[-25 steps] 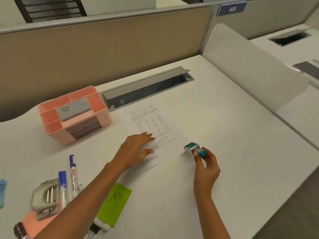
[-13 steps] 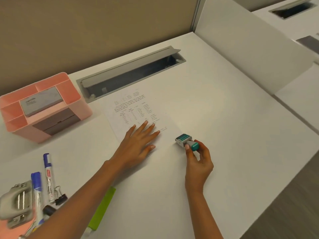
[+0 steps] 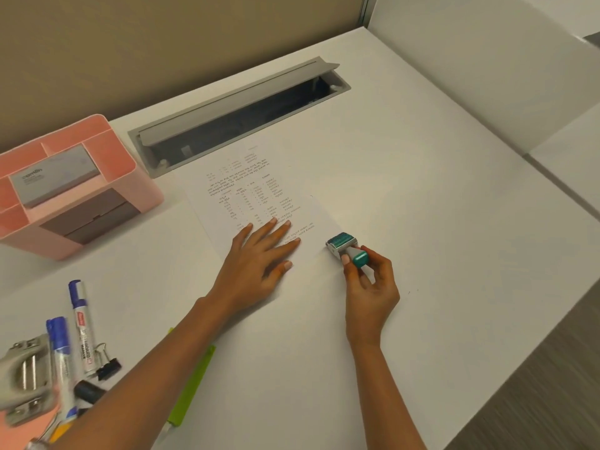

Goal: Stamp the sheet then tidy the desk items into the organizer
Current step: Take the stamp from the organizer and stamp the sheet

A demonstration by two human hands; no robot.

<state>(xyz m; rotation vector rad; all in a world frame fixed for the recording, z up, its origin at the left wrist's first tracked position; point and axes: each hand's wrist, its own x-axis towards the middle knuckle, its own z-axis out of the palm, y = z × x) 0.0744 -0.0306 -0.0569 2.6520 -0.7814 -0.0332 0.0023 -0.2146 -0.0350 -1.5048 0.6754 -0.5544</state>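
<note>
Stamp [image 3: 345, 248] lies tilted in the right hand [image 3: 370, 287], fingers pinched around its teal handle; its long axis runs from near-right to far-left, the ribbed head pointing at the sheet's [image 3: 259, 196] near right corner, about touching it. Left hand [image 3: 256, 264] presses flat, fingers spread, on the sheet's lower part. Sheet lies on the white tabletop [image 3: 422, 222]. Organizer [image 3: 71, 186], pink, stands far left; markers [image 3: 81, 323], a binder clip [image 3: 108, 365] and a hole punch [image 3: 24, 381] lie near left.
</note>
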